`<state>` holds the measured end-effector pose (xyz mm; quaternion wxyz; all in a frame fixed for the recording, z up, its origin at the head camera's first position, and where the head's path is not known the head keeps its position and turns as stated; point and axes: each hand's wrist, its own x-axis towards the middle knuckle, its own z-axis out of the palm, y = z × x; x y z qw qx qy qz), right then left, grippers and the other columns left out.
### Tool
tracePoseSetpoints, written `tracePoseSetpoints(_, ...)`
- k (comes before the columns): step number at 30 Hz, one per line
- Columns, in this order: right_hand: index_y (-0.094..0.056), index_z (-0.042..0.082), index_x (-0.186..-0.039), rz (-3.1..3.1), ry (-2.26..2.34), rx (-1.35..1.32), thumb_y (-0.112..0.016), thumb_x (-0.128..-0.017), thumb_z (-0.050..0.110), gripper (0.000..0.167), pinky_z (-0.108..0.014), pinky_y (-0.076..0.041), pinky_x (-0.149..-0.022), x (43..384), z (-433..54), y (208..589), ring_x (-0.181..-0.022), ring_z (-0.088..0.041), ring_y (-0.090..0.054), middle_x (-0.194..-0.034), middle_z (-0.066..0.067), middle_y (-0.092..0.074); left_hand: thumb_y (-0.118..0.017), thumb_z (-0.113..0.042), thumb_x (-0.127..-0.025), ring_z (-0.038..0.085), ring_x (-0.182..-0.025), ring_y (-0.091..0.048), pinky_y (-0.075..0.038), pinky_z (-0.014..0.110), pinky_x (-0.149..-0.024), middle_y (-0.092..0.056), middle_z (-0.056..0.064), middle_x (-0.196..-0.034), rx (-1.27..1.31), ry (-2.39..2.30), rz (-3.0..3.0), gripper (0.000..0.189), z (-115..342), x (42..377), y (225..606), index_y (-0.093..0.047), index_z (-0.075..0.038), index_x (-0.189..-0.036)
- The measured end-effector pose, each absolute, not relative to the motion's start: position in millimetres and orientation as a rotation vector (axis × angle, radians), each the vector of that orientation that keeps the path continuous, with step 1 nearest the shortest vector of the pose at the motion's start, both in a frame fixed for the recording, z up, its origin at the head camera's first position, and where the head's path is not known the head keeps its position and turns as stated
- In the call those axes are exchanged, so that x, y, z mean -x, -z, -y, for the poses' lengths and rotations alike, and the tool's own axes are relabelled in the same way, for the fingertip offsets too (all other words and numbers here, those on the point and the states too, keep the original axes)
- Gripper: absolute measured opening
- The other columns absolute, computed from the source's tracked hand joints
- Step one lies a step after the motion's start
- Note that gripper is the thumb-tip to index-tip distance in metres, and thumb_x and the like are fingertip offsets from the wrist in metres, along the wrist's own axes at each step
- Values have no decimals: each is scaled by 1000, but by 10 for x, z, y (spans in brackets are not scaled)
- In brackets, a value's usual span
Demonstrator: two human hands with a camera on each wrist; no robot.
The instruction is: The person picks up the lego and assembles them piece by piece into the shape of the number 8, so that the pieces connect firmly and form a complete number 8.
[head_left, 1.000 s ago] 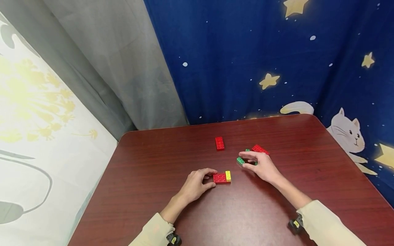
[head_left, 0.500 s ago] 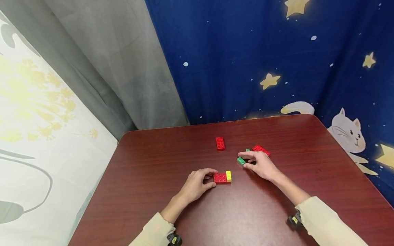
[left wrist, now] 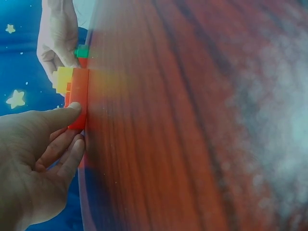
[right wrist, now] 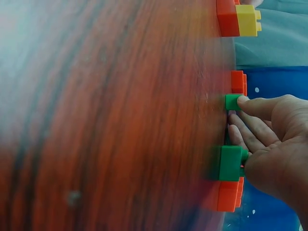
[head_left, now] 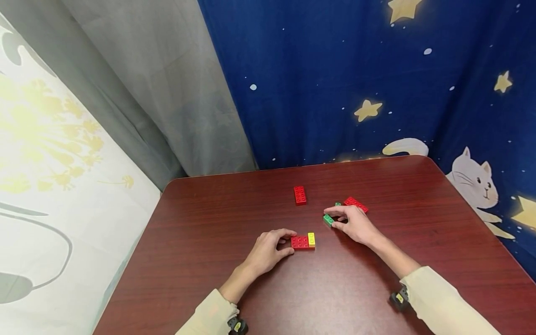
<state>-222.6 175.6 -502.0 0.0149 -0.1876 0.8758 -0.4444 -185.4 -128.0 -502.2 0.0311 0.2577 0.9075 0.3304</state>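
In the head view, my left hand [head_left: 264,253] grips the left end of a red toy building brick [head_left: 299,243], thumb on the near side and fingers on the far side. A small yellow brick [head_left: 311,239] is fixed on its right end. My right hand [head_left: 356,225] pinches a small green brick [head_left: 328,220] on the table between thumb and index finger. The right wrist view shows the thumb against this green brick [right wrist: 233,102]. Another green brick [right wrist: 231,163] stands below the right palm there, mostly hidden by the hand in the head view.
A loose red brick [head_left: 299,195] lies farther back on the brown table [head_left: 217,209]. Just beyond the right hand is another red brick [head_left: 356,204]. Grey and blue curtains [head_left: 318,83] hang behind the table's far edge.
My right forearm has shifted slightly left, while the fingers stay at the green brick. The left hand and the bricks keep their places.
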Motion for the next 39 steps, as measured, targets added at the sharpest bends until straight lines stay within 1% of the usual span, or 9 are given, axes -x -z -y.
tracePoseSetpoints(11,-72,-3,-129,-2728,1430,568,-79,-92,-4,38,-47,-60,-90,2205,-1748,5018,-104,-31,-74,-120,-18,-75,-85,-14,-93,13,-102,-71,-58,31,-92,-76,0,-119,-796,-1013,-2797,37,1279,1850,5017,-74,-13,-128)
tracePoseSetpoints(20,-72,-1,-131,-2714,1477,568,-81,-93,1,39,-52,-59,-93,2194,-1710,4979,-107,-33,-74,-119,-16,-76,-85,-14,-93,13,-103,-71,-58,32,-92,-76,1,-119,-799,-1011,-2799,37,1275,1849,5014,-74,-13,-128)
tracePoseSetpoints(27,-71,-2,-131,-2677,1538,554,-82,-92,3,41,-45,-61,-91,2161,-1661,4933,-104,-31,-75,-116,-15,-77,-85,-14,-93,12,-103,-71,-58,32,-92,-76,1,-118,-799,-1004,-2804,37,1268,1849,5009,-74,-13,-128)
tracePoseSetpoints(35,-71,-3,-130,-2616,1636,566,-83,-92,5,41,-44,-61,-91,2140,-1637,4949,-104,-32,-75,-118,-17,-76,-86,-15,-92,13,-102,-71,-58,32,-91,-76,0,-118,-798,-1000,-2808,37,1268,1848,5004,-75,-14,-128)
tracePoseSetpoints(39,-72,-1,-129,-2622,1632,555,-85,-91,5,41,-37,-62,-90,2138,-1606,4947,-102,-27,-75,-117,-14,-75,-86,-14,-92,13,-102,-72,-58,31,-91,-76,0,-117,-811,-1000,-2811,37,1269,1850,5006,-75,-13,-127)
